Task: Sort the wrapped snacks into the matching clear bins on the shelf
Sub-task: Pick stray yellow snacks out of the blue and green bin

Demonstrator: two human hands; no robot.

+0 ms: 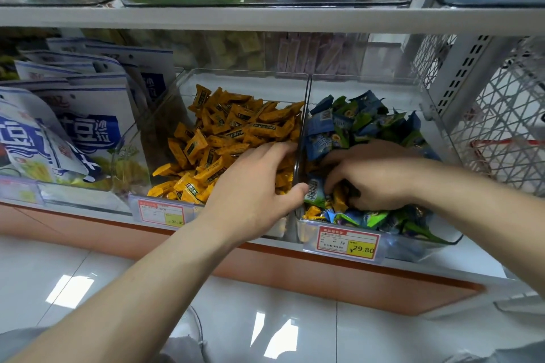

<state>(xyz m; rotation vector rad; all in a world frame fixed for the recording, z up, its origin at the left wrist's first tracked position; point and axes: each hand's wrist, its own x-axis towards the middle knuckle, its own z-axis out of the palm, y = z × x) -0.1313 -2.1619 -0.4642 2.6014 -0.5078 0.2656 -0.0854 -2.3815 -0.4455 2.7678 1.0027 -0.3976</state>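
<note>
Two clear bins sit side by side mid-frame: the left bin and the right bin, each holding wrapped snacks. Snack bags stand at far left.

Legible marking is limited to two shelf-edge price tags. The red-and-white price tag fixed below the front of the right clear bin carries "¥29.80" on its yellow panel and the character "斤" beside it; the remaining small print cannot be read. The price tag below the left clear bin shows a yellow panel reading approximately "23.90", blurred. A barcode is visible on one blue-green wrapped snack; digits unreadable. Large characters on the blue-and-white bags are indistinct
</note>
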